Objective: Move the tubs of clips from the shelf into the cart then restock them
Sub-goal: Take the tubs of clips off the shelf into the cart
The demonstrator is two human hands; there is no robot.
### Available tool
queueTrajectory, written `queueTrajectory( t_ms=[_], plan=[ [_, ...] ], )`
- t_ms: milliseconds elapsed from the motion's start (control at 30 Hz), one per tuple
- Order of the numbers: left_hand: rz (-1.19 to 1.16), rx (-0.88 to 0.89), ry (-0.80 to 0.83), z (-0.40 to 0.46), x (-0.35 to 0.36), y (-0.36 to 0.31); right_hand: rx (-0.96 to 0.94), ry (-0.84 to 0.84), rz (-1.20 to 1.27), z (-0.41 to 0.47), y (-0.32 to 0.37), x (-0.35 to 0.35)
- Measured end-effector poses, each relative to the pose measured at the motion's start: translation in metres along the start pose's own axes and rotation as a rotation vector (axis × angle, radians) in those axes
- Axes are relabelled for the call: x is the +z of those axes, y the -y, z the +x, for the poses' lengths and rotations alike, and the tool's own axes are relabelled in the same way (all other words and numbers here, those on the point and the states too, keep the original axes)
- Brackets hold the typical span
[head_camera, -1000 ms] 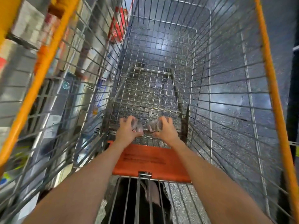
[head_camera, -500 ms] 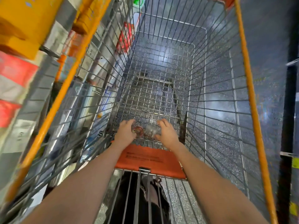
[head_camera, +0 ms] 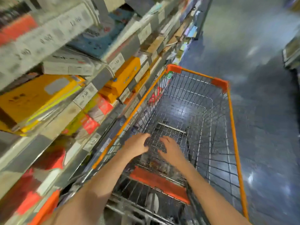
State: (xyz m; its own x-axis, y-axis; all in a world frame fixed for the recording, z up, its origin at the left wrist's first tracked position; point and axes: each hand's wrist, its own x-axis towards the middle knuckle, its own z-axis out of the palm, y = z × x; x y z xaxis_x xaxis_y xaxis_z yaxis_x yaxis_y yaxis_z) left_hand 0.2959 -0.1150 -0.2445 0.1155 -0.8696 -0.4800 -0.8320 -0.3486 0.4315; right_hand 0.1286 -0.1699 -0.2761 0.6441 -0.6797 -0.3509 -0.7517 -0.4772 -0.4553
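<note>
Two hands, left hand (head_camera: 137, 144) and right hand (head_camera: 170, 149), low inside cart (head_camera: 233, 130), fingers loosely spread, gripping nothing discernible. Tubs (head_camera: 152, 163) blurred beneath. Next, probably: reaching toward shelf (head_camera: 100, 78) for more.

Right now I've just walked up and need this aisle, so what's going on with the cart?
A person is leaning over an orange-rimmed wire cart parked beside the stocked shelf. Both bare hands reach down inside the basket near the orange seat flap. The left hand and the right hand hang close together with nothing clearly gripped; the picture is too blurred to make out any tubs beneath them.
</note>
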Motion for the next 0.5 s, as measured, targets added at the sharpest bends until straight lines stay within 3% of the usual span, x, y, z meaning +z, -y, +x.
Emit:
queueTrajectory(
  t_ms=[167, 500],
  plan=[
    [0.033, 0.017, -0.064, -0.066, -0.064, -0.008, -0.076, 0.012, -0.066, -0.026, 0.054, -0.052],
    [0.083, 0.07, -0.307, -0.216, -0.141, 0.007, -0.292, -0.121, -0.129, -0.107, 0.184, -0.104]
  ],
)
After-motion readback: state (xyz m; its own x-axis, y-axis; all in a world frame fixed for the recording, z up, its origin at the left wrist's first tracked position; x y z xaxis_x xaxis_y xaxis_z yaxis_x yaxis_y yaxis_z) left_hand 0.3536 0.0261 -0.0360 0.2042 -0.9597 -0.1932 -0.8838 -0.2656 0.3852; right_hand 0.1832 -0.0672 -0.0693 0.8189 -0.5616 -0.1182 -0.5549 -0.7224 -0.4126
